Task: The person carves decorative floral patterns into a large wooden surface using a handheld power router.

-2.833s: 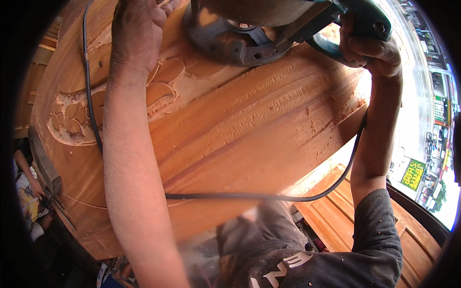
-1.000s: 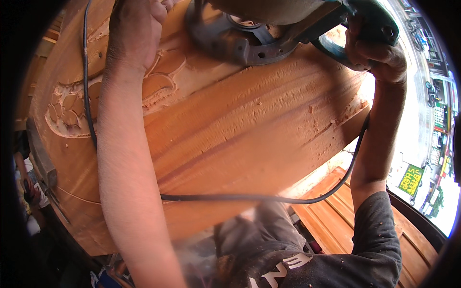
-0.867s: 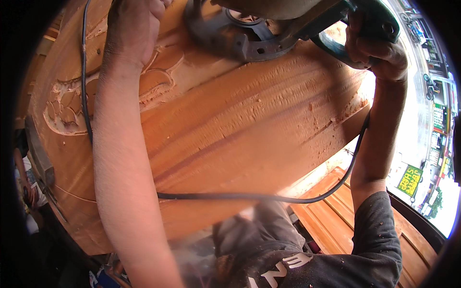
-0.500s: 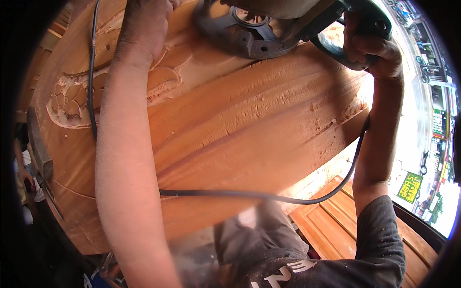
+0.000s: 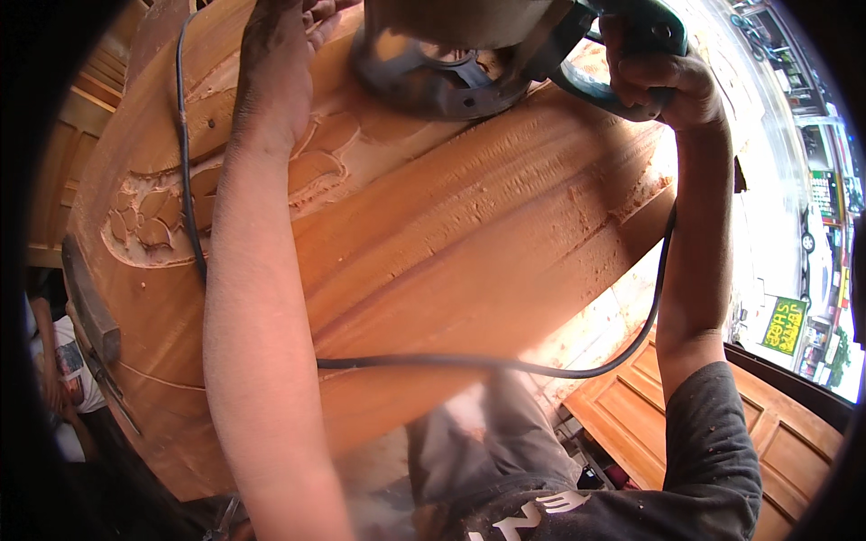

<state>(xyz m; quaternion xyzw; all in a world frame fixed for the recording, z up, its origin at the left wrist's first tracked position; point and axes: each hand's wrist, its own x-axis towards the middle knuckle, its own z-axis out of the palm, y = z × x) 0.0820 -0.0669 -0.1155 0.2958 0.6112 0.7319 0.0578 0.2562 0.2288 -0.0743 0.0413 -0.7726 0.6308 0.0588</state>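
My right hand (image 5: 663,77) is wrapped round the dark green loop handle of a router (image 5: 469,22), whose top runs out of the picture. Its round, dark base (image 5: 433,104) rests on a large reddish-brown wooden panel (image 5: 433,270) with carved grooves. My left hand (image 5: 284,63) is at the upper edge, left of the router and above the panel. Its fingers are bent toward the router but partly cut off, so whether they hold anything is hidden. A black cord (image 5: 433,361) loops from near my right forearm, behind my left forearm, and up the left side.
Carved leaf shapes (image 5: 149,221) and wood dust mark the panel's left part. A panelled wooden door (image 5: 631,397) lies at lower right. Another person's arm (image 5: 47,352) shows at far left. A bright street with a green and yellow sign (image 5: 783,325) is on the right.
The router and my right hand have shifted left and slightly down in the picture. My left forearm, the panel and the cord's left part appear farther right, as the view itself has moved.
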